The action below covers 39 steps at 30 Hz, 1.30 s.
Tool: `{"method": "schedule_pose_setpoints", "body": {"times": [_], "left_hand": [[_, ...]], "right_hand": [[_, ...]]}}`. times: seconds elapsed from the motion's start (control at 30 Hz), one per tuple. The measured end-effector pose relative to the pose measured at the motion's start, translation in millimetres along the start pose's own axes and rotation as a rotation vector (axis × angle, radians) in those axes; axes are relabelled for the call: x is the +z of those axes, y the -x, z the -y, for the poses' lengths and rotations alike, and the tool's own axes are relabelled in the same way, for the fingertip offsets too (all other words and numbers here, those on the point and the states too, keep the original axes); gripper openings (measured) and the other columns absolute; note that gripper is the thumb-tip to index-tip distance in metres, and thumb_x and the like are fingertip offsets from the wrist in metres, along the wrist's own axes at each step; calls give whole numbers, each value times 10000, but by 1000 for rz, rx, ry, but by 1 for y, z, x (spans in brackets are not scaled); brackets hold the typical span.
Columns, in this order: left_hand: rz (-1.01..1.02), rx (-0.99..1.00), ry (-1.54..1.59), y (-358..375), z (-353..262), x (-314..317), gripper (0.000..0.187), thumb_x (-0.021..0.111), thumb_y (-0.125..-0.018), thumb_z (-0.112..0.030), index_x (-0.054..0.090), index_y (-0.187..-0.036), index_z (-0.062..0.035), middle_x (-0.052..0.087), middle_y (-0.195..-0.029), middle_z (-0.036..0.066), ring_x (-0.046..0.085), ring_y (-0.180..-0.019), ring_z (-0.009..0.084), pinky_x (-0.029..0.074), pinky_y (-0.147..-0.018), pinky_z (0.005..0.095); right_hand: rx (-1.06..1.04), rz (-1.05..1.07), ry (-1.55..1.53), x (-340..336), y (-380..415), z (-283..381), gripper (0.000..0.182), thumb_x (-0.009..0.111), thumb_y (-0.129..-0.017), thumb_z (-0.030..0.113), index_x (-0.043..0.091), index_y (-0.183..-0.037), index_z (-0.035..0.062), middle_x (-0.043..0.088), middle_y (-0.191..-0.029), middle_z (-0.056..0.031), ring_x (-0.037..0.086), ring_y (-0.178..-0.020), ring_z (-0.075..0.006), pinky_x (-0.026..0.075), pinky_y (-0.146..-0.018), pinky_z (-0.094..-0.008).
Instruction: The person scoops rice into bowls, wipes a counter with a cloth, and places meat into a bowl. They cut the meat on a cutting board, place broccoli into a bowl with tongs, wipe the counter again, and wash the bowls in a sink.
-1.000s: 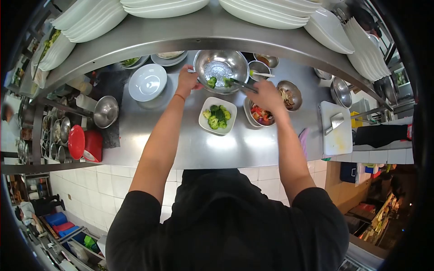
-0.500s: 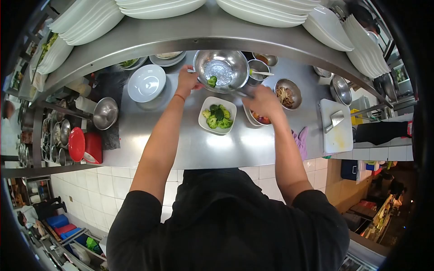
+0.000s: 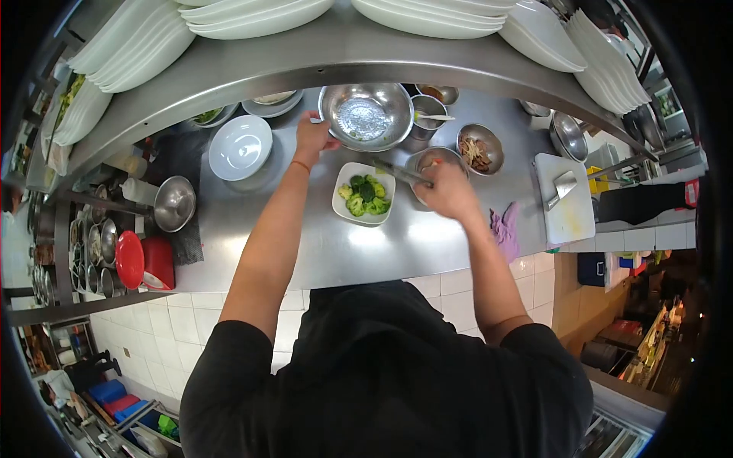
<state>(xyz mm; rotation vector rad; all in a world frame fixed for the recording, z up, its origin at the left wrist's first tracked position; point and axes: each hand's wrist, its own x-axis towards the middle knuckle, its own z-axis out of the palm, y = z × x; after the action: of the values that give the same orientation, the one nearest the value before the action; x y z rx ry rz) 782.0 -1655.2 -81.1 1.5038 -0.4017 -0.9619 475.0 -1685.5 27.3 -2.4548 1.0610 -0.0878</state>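
Note:
My left hand (image 3: 313,139) is closed on the left rim of a large stainless steel mixing bowl (image 3: 366,114), whose shiny inside holds only small green bits. Metal tongs (image 3: 403,172) are in my right hand (image 3: 447,189), fingers wrapped round them. Their tips point left, just above a square white bowl (image 3: 363,220) of broccoli florets (image 3: 365,194). Something green shows at the tips, too blurred to make out. Partly hidden behind my right hand is a round bowl (image 3: 416,162) with reddish-orange food in it.
A white bowl (image 3: 240,147) stands at left. To the right are a steel bowl of sliced food (image 3: 480,149), a purple cloth (image 3: 505,229) and a white cutting board (image 3: 563,198) with a scraper (image 3: 563,189). A steel shelf (image 3: 321,65) with stacked plates overhangs the counter.
The broccoli floret seen in the mixing bowl is no longer there. My right hand and the tongs have moved down, toward me, above the square bowl. My left hand stays on the rim.

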Motion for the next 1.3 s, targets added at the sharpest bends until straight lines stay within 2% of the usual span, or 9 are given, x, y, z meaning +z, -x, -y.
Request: {"method": "schedule_pose_setpoints", "body": {"times": [0.27,0.33,0.5,0.57,0.7,0.87,0.93,1.17,1.3], "left_hand": [[107,18,-38,3,11,-14,364,559,-931,-158,469,-1250,-9,619,-1035,156,698,-698,301,595,-578,352],[57,10,-216,26,35,-25,288,561,-938,-218,616,-1100,13,672,-885,101,688,-636,248,541,-517,331],[442,-118,-623,96,96,-42,275,516,-942,-160,636,-1102,29,695,-853,127,703,-742,207,546,-628,316],[325,-267,-169,118,116,-33,302,466,-946,-87,550,-1198,56,676,-929,157,702,-742,224,580,-656,306],[176,-187,-62,143,122,-16,354,441,-881,4,489,-1199,150,641,-1041,231,702,-799,312,619,-691,343],[36,-129,-101,184,128,-20,333,430,-811,34,568,-1088,155,656,-1011,229,697,-823,321,624,-646,374],[-48,-161,-91,217,115,-8,333,453,-817,23,563,-1093,172,659,-1014,231,698,-814,321,625,-645,372],[-172,-134,-240,299,39,76,244,701,-750,-30,637,-933,118,653,-850,111,667,-785,230,599,-658,340],[-192,-202,-102,277,-6,152,248,681,-762,-41,649,-961,103,681,-904,153,678,-877,289,604,-686,380]], "right_hand": [[170,-26,54,9,1,22,378,686,-785,322,695,-961,-12,684,-940,-254,678,-885,-390,545,-813,-468],[167,-109,-111,-7,-25,26,397,676,-787,339,692,-914,-36,675,-920,-260,658,-901,-410,523,-813,-474],[171,-90,-124,60,-123,-16,552,663,-820,442,679,-939,-97,681,-951,-266,653,-956,-412,518,-855,-436],[189,-69,-196,49,-100,-20,563,654,-828,447,675,-935,-106,682,-952,-263,652,-959,-413,518,-860,-434],[215,-339,-353,16,-15,-76,424,640,-843,392,706,-1022,13,704,-924,-224,674,-886,-395,518,-825,-457],[533,-423,203,59,124,-217,616,592,-870,414,470,-1397,118,402,-1474,-181,317,-1383,-398,314,-1029,-588],[277,-352,256,87,146,-246,564,546,-895,352,487,-1373,59,417,-1455,-198,344,-1373,-388,288,-1069,-576],[106,-718,230,40,-93,-400,459,476,-951,285,540,-1279,-30,538,-1354,-183,433,-1322,-353,351,-1054,-449],[340,-804,55,22,-309,-437,464,480,-904,237,577,-1253,-53,530,-1378,-172,386,-1357,-352,277,-1108,-449]]}}
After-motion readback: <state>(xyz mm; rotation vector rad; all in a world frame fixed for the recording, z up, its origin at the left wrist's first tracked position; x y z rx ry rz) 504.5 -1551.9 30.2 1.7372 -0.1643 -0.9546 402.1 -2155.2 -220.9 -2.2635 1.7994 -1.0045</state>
